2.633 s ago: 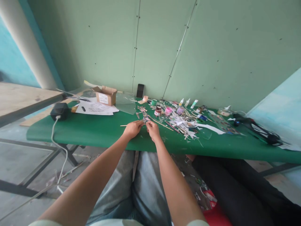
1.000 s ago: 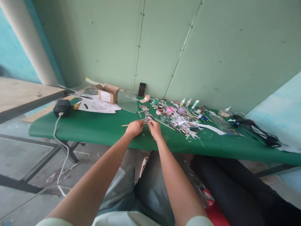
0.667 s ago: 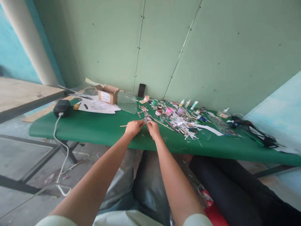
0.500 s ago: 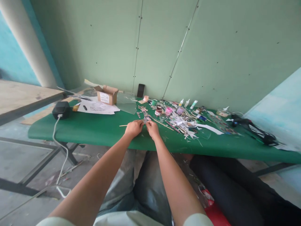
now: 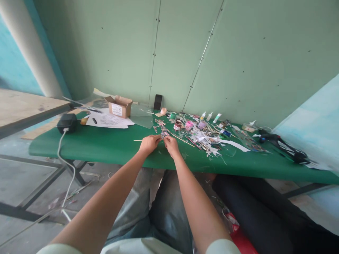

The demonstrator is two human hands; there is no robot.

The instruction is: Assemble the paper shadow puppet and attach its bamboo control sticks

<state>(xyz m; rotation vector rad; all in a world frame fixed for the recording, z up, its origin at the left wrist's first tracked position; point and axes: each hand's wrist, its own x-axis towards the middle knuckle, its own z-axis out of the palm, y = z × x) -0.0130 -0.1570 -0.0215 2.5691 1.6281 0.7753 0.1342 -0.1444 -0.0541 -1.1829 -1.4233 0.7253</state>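
Observation:
Both my hands meet over the green table (image 5: 106, 144), fingers pinched close together. My left hand (image 5: 149, 144) and my right hand (image 5: 171, 144) grip a small patterned paper piece (image 5: 164, 134) between them; its exact shape is partly hidden by the fingers. A thin wooden stick (image 5: 137, 140) pokes out to the left of my left hand. More patterned paper cutouts (image 5: 160, 123) lie just beyond the fingertips. Another long thin stick (image 5: 182, 139) runs off to the right beside my right hand.
Right of my hands lie paint jars (image 5: 177, 125), glue bottles (image 5: 202, 116) and a heap of paper scraps (image 5: 206, 139). A cardboard box (image 5: 119, 107), a phone (image 5: 158, 102) and a black adapter (image 5: 67, 123) are farther back or left. Another person's dark-clothed legs (image 5: 254, 204) are at right.
The view has shifted very slightly. Both hands stay together at the same spot on the patterned paper piece, with hardly any visible movement.

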